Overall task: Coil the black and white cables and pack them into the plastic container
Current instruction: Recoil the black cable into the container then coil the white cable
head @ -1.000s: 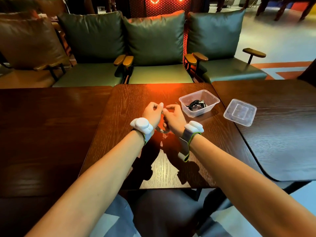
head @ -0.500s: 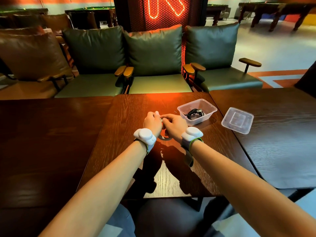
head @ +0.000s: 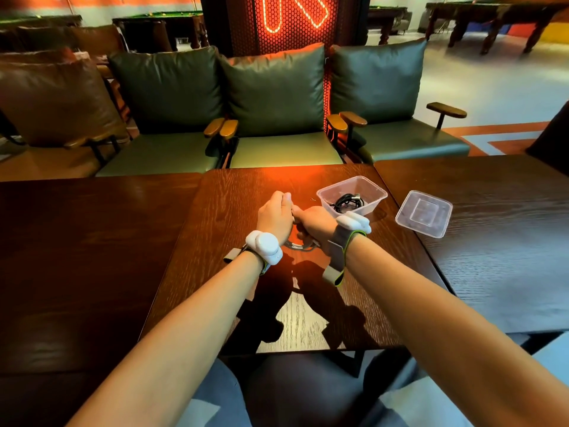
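My left hand (head: 275, 216) and my right hand (head: 314, 222) are pressed together over the middle table, both closed on the white cable (head: 299, 245). Loops of that cable hang out below the two wrists; the rest is hidden inside the fists. Just right of my right hand stands the clear plastic container (head: 374, 192), open on top. The coiled black cable (head: 349, 201) lies inside it.
The container's clear lid (head: 423, 213) lies flat on the neighbouring table (head: 492, 241) to the right. Another dark table (head: 92, 257) adjoins on the left. Green armchairs (head: 277, 118) line the far edge. Both wrists carry white strapped devices.
The view has tilted upward, so the hands sit lower in frame. My hands have drawn tighter together on the white cable. Container, black cable and lid have not moved.
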### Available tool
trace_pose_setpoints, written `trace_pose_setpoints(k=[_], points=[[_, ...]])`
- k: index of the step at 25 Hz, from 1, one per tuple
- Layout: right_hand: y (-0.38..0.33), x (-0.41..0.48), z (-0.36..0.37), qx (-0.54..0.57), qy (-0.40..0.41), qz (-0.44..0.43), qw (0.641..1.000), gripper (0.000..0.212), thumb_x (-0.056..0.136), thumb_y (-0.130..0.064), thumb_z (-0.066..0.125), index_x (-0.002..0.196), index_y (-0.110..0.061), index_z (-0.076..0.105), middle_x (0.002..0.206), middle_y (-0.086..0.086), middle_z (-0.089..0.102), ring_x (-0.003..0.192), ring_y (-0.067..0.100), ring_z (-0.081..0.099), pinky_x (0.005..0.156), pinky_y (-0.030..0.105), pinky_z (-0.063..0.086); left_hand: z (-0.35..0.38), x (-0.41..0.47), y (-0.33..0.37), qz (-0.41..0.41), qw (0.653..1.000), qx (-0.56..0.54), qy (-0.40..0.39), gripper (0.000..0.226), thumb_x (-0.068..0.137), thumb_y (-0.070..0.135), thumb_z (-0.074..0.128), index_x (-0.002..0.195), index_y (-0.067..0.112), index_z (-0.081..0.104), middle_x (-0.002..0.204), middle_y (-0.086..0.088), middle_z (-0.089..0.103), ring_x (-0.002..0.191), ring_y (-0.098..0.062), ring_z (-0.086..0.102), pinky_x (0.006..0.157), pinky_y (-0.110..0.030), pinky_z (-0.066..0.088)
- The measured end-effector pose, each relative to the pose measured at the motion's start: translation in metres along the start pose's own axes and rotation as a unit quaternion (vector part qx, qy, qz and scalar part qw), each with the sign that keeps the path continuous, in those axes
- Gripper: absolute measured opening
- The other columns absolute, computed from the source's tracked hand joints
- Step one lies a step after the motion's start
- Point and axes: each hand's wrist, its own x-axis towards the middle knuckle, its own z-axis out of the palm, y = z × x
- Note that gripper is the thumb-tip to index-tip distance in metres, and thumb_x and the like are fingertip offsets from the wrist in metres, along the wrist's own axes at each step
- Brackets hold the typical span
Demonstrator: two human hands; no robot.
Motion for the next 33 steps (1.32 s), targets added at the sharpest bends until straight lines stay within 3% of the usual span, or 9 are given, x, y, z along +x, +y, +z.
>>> trace_pose_setpoints(k=[2,7,10,14,16,20,24,29,33], points=[[-0.005,-0.005,0.001,0.078,-0.021,0.037,0.996,0.047,0.103,-0.043,0.040,0.064,-0.016,0.043,0.050,0.000,0.035,0.034,0.011,0.031,0.036,0.016,0.023,-0.001,-0.001,-0.002,0.008,0.999,-0.039,-0.013,0.036,0.107,0.034,0.039,0.096,0.005,0.057,0.088,-0.003,0.063,0.081,-0.026,0.056,0.069,-0.031,0.037],[-0.018,-0.009,-0.016,0.122,-0.019,0.091,0.988,0.046,0.106,-0.040,0.026,0.066,-0.019,0.035,0.051,-0.001,0.026,0.035,0.010,0.023,0.039,0.014,0.017,-0.008,-0.009,-0.014,0.274,0.959,-0.009,-0.071,0.032,0.095,0.035,0.061,0.106,0.005,0.066,0.102,-0.004,0.060,0.093,-0.010,0.055,0.082,-0.012,0.041],[-0.013,-0.010,-0.019,0.081,0.008,0.077,0.994,0.053,0.102,-0.053,0.023,0.062,-0.019,0.033,0.055,0.003,0.027,0.039,0.012,0.021,0.044,0.015,0.016,-0.004,-0.003,-0.017,0.287,0.955,0.034,-0.060,0.021,0.093,0.029,0.068,0.095,0.008,0.067,0.089,-0.006,0.060,0.079,-0.014,0.054,0.071,-0.022,0.041],[-0.010,-0.008,-0.020,-0.081,0.075,-0.015,0.994,0.065,0.095,-0.067,0.014,0.082,-0.015,0.051,0.073,0.010,0.052,0.063,0.023,0.050,0.063,0.034,0.043,0.006,0.001,0.009,-0.044,0.981,-0.130,-0.137,0.029,0.094,0.034,0.066,0.074,0.017,0.055,0.059,0.002,0.060,0.056,-0.016,0.051,0.052,-0.027,0.040],[-0.004,-0.006,-0.024,-0.199,0.126,-0.098,0.967,0.061,0.096,-0.065,0.011,0.108,-0.018,0.047,0.095,0.011,0.056,0.088,0.030,0.054,0.086,0.042,0.039,0.012,0.002,0.021,-0.244,0.920,-0.248,-0.182,0.029,0.092,0.034,0.064,0.068,0.022,0.051,0.048,0.007,0.052,0.047,-0.012,0.046,0.049,-0.020,0.035],[0.006,-0.007,-0.023,-0.211,0.186,-0.237,0.930,0.052,0.091,-0.069,0.011,0.099,-0.024,0.036,0.081,0.013,0.062,0.081,0.040,0.061,0.072,0.043,0.043,0.011,0.008,0.031,-0.392,0.783,-0.384,-0.294,0.030,0.096,0.031,0.055,0.069,0.017,0.051,0.052,0.000,0.050,0.044,-0.013,0.050,0.063,-0.025,0.047],[0.007,0.001,-0.034,-0.232,0.215,-0.262,0.912,0.060,0.088,-0.072,0.009,0.102,-0.021,0.036,0.081,0.017,0.064,0.078,0.042,0.062,0.069,0.046,0.045,0.023,0.008,0.037,-0.321,0.826,-0.377,-0.268,0.018,0.100,0.022,0.055,0.082,0.019,0.055,0.073,-0.009,0.057,0.065,-0.024,0.057,0.066,-0.032,0.049],[-0.005,0.021,-0.061,-0.236,0.236,-0.224,0.916,0.075,0.077,-0.087,-0.001,0.098,-0.025,0.037,0.069,-0.001,0.057,0.061,0.022,0.057,0.058,0.034,0.032,0.038,0.020,0.033,-0.072,0.973,-0.176,-0.130,0.028,0.090,0.040,0.062,0.069,0.021,0.062,0.057,0.010,0.060,0.053,-0.011,0.052,0.055,-0.024,0.040],[0.001,0.026,-0.075,-0.178,0.211,-0.166,0.947,0.079,0.067,-0.095,-0.003,0.098,-0.033,0.035,0.070,-0.010,0.056,0.067,0.012,0.057,0.070,0.038,0.039,0.039,0.031,0.035,0.137,0.967,0.103,-0.189,0.012,0.091,0.031,0.068,0.093,0.020,0.070,0.076,0.015,0.061,0.077,-0.013,0.060,0.067,-0.023,0.038]])
